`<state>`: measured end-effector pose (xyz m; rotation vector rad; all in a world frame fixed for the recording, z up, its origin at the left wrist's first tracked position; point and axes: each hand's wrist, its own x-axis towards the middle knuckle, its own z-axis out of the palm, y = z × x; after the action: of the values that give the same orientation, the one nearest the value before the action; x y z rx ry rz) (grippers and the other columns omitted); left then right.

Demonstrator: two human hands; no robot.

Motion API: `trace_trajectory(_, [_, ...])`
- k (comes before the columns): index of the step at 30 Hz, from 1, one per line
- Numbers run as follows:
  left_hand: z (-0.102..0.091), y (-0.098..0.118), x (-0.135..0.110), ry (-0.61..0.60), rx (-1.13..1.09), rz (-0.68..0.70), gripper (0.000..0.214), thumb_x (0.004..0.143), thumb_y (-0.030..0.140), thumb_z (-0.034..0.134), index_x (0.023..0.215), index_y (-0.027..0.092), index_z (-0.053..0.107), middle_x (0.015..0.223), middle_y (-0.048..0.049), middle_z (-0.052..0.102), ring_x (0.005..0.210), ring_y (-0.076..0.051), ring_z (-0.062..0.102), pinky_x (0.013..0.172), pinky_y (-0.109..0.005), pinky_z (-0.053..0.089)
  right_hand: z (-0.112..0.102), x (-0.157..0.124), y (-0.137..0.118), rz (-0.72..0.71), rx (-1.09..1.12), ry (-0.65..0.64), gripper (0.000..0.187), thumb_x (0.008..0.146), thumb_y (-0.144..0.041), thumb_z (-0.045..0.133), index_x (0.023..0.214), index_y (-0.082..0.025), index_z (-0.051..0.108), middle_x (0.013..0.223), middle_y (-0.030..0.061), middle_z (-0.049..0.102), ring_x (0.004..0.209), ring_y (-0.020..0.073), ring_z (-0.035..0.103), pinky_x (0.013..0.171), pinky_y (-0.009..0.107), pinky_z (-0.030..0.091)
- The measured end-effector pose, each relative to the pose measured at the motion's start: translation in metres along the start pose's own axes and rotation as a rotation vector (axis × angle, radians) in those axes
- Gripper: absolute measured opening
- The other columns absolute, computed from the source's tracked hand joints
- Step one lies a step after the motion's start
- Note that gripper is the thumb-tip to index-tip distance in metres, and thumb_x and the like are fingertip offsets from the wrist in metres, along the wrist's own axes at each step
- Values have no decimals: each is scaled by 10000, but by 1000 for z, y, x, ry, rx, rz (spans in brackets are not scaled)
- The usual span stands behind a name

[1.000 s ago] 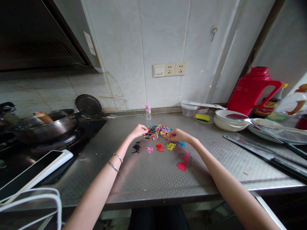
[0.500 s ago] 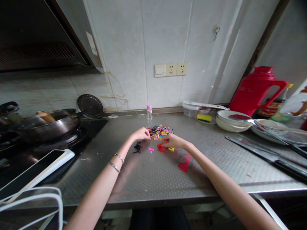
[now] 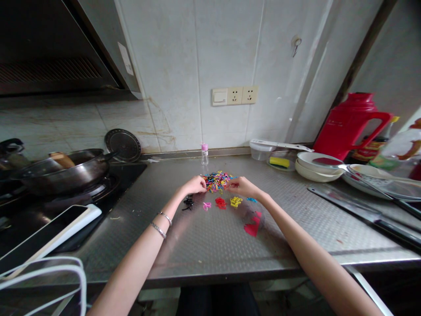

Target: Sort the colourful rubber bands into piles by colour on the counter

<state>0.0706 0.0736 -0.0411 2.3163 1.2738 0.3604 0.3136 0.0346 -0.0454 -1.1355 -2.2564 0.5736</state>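
Note:
A mixed heap of small coloured rubber bands (image 3: 217,180) lies on the metal counter between my hands. My left hand (image 3: 196,184) touches the heap's left edge, fingers pinched together; whatever they hold is too small to make out. At the heap's right edge my right hand (image 3: 242,187) also pinches, its fingertips partly hidden. Nearer to me sit small single-colour piles: black bands (image 3: 188,202) by my left wrist, pink bands (image 3: 207,206), red bands (image 3: 220,203), yellow bands (image 3: 236,201), and blue bands (image 3: 251,199) beside my right wrist.
Behind the heap stands a small pink-capped bottle (image 3: 205,153). A torn red piece (image 3: 253,224) lies near my right forearm. Rightward are a yellow sponge (image 3: 279,163), bowls (image 3: 317,172), a knife (image 3: 345,206) and a red thermos (image 3: 351,125). A pan (image 3: 66,171) is at left.
My right hand has moved up and to the right, from over the red pile to the heap's right edge. The yellow and blue piles now show. My left hand stays nearly in place.

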Motion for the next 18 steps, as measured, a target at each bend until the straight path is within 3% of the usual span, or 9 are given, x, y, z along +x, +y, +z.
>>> trace_trajectory(10, [-2, 1, -2, -15, -41, -9, 173, 585, 175, 509, 635, 98, 656, 544, -17, 584, 493, -98, 475, 489, -197, 337, -6, -1, 8, 27, -41, 33, 309, 718, -324, 485, 792, -105, 689, 546, -13, 536, 509, 73, 389, 498, 191, 285])
trace_trajectory(18, [-12, 3, -4, -25, -138, 17, 177, 590, 225, 551, 634, 94, 662, 494, 5, 530, 458, -78, 411, 470, -201, 296, -9, -2, 24, 93, -91, 90, 283, 697, -280, 489, 819, -114, 683, 597, 3, 585, 560, 96, 466, 518, 185, 323])
